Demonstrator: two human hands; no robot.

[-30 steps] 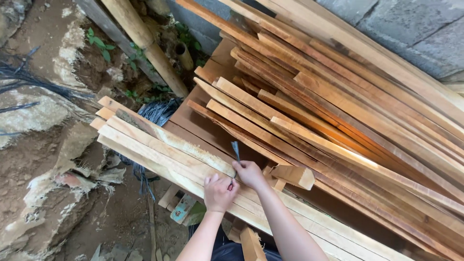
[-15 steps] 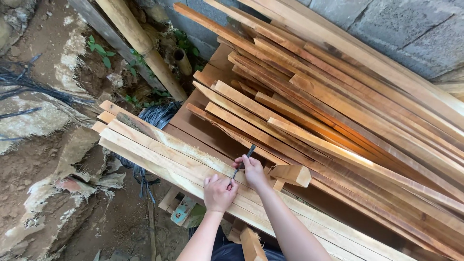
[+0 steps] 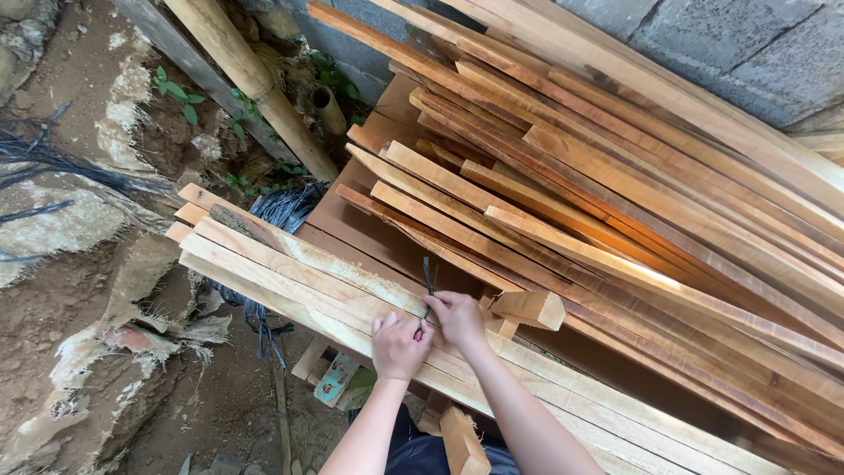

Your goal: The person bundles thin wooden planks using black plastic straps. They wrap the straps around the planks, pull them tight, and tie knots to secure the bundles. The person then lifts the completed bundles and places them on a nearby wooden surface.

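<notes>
The right hand (image 3: pixel 459 318) is clenched around the lower end of a thin dark metal tool (image 3: pixel 427 286), perhaps a pencil or a small pry bar; I cannot tell which. The tool's long axis runs nearly straight away from the person, its free tip pointing up the frame toward the heaped lumber. The left hand (image 3: pixel 397 346) sits just beside the right, fingers curled down in a loose fist and pressing on the pale, freshly sawn wooden plank (image 3: pixel 290 264) directly under both hands; whether it also pinches the tool's bottom end is hidden by the knuckles. So the tool lies ahead of the grip, and the right hand is the one that carries it, the left merely steadying at its base.

That pale plank is one of several laid side by side, running diagonally from upper left to lower right. Just right of the right hand rests a short blocky offcut of light wood (image 3: pixel 527 309). Beyond rises a slanting stack of long reddish-brown boards (image 3: pixel 615 176) leaning against a grey block wall (image 3: pixel 730 44). To the left are a round bamboo pole (image 3: pixel 251 79), bare earth and a tangle of black wires (image 3: pixel 53 163).
</notes>
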